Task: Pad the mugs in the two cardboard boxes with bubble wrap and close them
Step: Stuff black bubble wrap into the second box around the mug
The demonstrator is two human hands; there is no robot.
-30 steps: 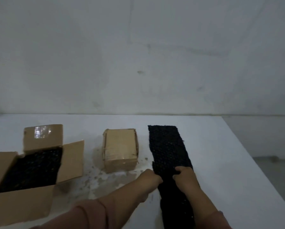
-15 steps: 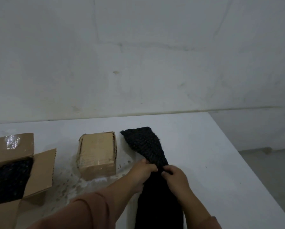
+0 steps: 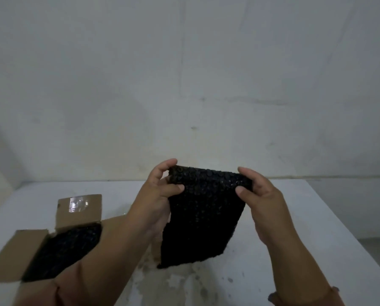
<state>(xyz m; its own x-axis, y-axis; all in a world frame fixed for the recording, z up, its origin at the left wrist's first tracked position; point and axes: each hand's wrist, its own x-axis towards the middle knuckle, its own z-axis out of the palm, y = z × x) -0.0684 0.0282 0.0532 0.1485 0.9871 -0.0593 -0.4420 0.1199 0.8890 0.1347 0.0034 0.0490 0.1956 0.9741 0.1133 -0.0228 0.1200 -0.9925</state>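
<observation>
A sheet of black bubble wrap (image 3: 203, 219) hangs in the air above the white table (image 3: 295, 228), folded over at its top. My left hand (image 3: 160, 193) pinches its upper left corner and my right hand (image 3: 257, 195) pinches its upper right corner. At the left an open cardboard box (image 3: 14, 257) stands with its flaps spread, and black bubble wrap (image 3: 63, 250) fills its inside. No mug shows. The second, smaller box is hidden behind my left arm and the sheet.
A pale wall (image 3: 184, 85) rises behind the table. The table's right edge (image 3: 348, 237) drops off to the floor. Dark stains (image 3: 195, 283) mark the tabletop in front of me.
Both hands have lifted the black bubble wrap off the table and hold it up, folded, in front of me. The small closed box has gone out of sight behind it.
</observation>
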